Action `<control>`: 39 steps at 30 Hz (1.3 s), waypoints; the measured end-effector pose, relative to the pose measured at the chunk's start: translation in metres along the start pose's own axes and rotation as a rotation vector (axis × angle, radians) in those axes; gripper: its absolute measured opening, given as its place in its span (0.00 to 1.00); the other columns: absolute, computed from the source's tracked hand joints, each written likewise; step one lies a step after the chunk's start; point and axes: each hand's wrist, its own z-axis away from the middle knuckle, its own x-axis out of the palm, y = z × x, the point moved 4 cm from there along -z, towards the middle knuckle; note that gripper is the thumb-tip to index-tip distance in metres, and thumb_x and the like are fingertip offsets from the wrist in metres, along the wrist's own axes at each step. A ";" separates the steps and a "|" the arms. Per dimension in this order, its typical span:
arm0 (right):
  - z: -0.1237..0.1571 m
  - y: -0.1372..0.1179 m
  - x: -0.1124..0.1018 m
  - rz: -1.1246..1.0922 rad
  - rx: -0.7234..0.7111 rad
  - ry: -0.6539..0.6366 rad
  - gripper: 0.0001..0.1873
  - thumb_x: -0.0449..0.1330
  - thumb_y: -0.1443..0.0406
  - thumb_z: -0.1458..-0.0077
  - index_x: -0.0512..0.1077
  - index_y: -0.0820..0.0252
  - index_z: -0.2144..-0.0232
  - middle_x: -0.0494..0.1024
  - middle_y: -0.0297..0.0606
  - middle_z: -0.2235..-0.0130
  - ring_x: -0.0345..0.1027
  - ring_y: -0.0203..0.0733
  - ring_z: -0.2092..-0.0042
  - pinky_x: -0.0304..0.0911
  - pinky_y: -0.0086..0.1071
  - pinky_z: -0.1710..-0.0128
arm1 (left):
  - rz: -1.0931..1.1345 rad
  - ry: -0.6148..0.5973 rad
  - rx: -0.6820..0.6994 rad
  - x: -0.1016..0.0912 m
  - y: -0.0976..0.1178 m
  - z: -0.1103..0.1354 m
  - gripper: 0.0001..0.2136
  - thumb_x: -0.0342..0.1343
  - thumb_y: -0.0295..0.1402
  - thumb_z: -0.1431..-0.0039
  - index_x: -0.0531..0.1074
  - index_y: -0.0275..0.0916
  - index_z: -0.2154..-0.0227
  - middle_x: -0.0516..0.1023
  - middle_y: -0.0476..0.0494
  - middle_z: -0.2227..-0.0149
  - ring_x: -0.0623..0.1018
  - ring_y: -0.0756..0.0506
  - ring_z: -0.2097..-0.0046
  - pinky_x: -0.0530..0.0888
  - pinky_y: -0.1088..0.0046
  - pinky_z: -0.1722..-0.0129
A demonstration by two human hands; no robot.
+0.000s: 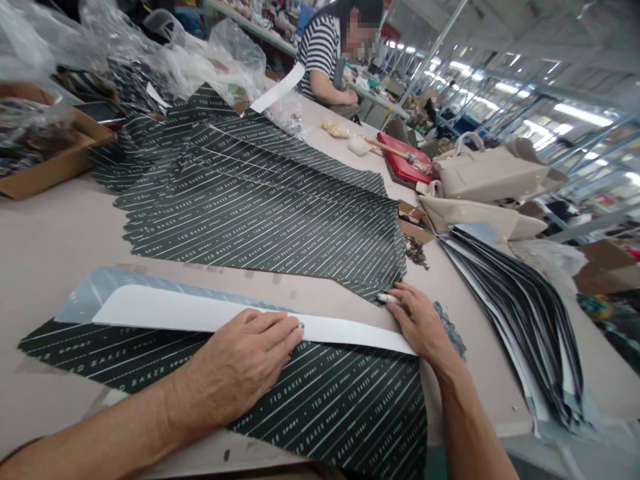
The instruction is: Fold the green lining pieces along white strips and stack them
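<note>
A long white strip (pixel 165 308) with one rounded end lies along the upper edge of a dark, striped sheet printed with lettering (pixel 345 393). Bluish translucent film (pixel 95 293) shows behind the strip's left end. My left hand (pixel 245 363) rests palm down across strip and sheet, its fingers stretched to the right; a tiny silvery spot is at the fingertips. Over the strip's right end, my right hand (pixel 420 320) has thumb and finger closed at a small whitish piece with a dark tip (pixel 387 299). Whether that piece is held or wrapped on a finger is unclear.
Beyond lies a pile of matching dark printed sheets (pixel 270 207). A fanned stack of dark and white strips (pixel 520 320) is on the right, near beige bags (pixel 490 170) and a red case (pixel 405 159). A cardboard box (pixel 50 163) stands left. Behind the table is another person (pixel 323 60).
</note>
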 end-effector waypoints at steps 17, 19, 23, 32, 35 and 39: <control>-0.018 -0.142 0.018 -1.497 0.415 0.395 0.33 0.51 0.47 0.36 0.40 0.57 0.81 0.40 0.21 0.84 0.36 0.30 0.83 0.54 0.29 0.78 | 0.020 -0.023 -0.002 0.001 -0.001 0.002 0.13 0.50 0.29 0.32 0.68 0.37 0.47 0.76 0.46 0.47 0.73 0.44 0.46 0.70 0.63 0.50; -0.021 -0.146 0.022 -1.512 0.415 0.412 0.35 0.50 0.45 0.36 0.37 0.58 0.81 0.37 0.21 0.85 0.32 0.30 0.84 0.49 0.28 0.80 | 0.006 -0.034 0.001 0.003 0.000 0.002 0.13 0.50 0.29 0.32 0.68 0.36 0.47 0.76 0.46 0.47 0.73 0.44 0.47 0.70 0.63 0.51; -0.027 -0.152 0.026 -1.613 0.378 0.421 0.35 0.51 0.49 0.34 0.38 0.58 0.82 0.35 0.21 0.86 0.29 0.30 0.85 0.46 0.27 0.83 | -0.011 -0.022 0.019 0.005 0.000 0.003 0.14 0.51 0.29 0.33 0.68 0.34 0.46 0.76 0.44 0.47 0.72 0.43 0.46 0.71 0.63 0.52; -0.036 -0.162 0.026 -1.639 0.197 0.290 0.30 0.48 0.56 0.32 0.42 0.57 0.84 0.36 0.21 0.87 0.29 0.29 0.87 0.43 0.27 0.85 | 0.038 -0.041 0.039 -0.002 -0.001 -0.001 0.14 0.47 0.29 0.32 0.70 0.32 0.47 0.75 0.41 0.46 0.73 0.42 0.48 0.73 0.61 0.54; -0.037 -0.170 0.024 -1.670 0.159 0.256 0.29 0.43 0.57 0.30 0.44 0.57 0.83 0.37 0.22 0.87 0.30 0.30 0.87 0.43 0.28 0.84 | 0.053 -0.036 0.035 -0.001 -0.001 0.000 0.14 0.47 0.28 0.33 0.71 0.33 0.49 0.75 0.41 0.45 0.73 0.41 0.47 0.73 0.62 0.53; -0.033 -0.187 0.021 -1.634 0.088 0.189 0.27 0.47 0.57 0.32 0.48 0.57 0.83 0.41 0.22 0.85 0.35 0.29 0.86 0.45 0.29 0.83 | 0.058 -0.038 0.017 -0.001 -0.002 -0.001 0.13 0.48 0.27 0.34 0.72 0.33 0.50 0.75 0.40 0.46 0.73 0.40 0.47 0.73 0.62 0.53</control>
